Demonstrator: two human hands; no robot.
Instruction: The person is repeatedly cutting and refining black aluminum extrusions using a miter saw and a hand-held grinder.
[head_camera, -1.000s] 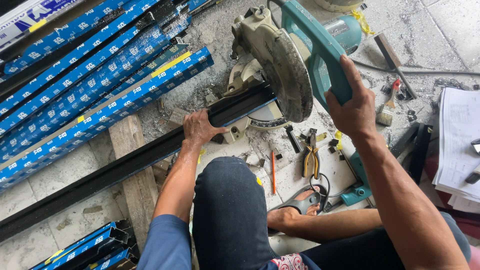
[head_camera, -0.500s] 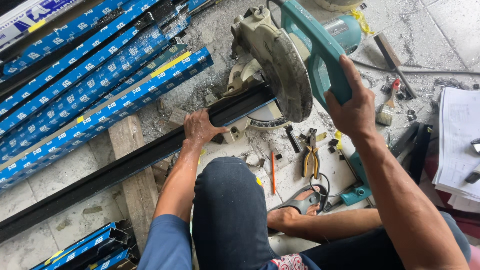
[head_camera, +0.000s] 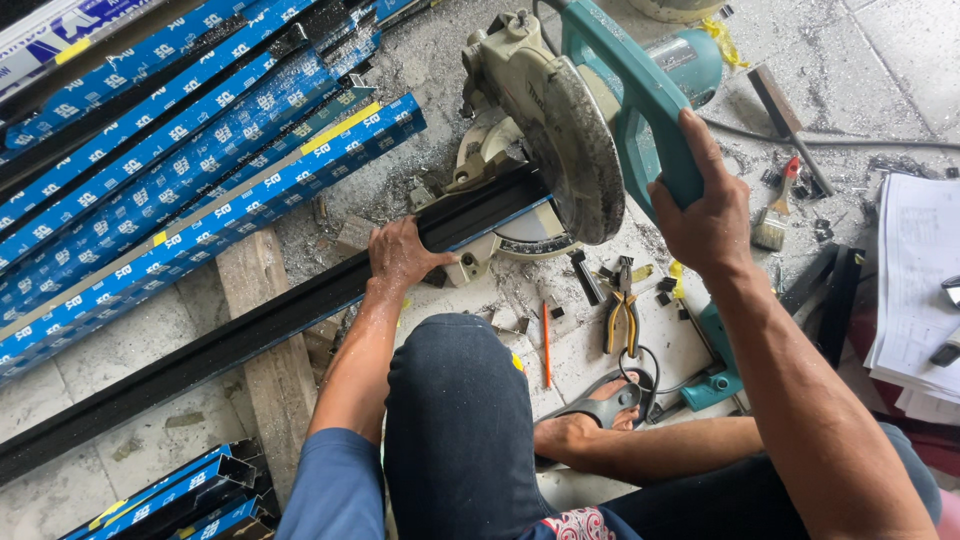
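Down on the dusty tiled floor, the person's left hand presses flat-fingered on top of a long black metal profile, palm down and fingers curled over its upper edge, just beside the miter saw. That profile is a dark, straight channel with a matte finish, speckled with pale dust; it runs diagonally from the lower left, across a wooden plank, up to the saw's base, where its end sits under the blade guard. The right hand is wrapped tight around the saw's teal handle, fingers closed over it. The blade guard is grey and grimy, standing just above the profile's end. Left of the profile lies a stack of profiles in blue printed wrap, and more of them show at the bottom edge. Near the saw base lie yellow-handled pliers, a red pencil and a small paintbrush. Papers sit at the right edge.
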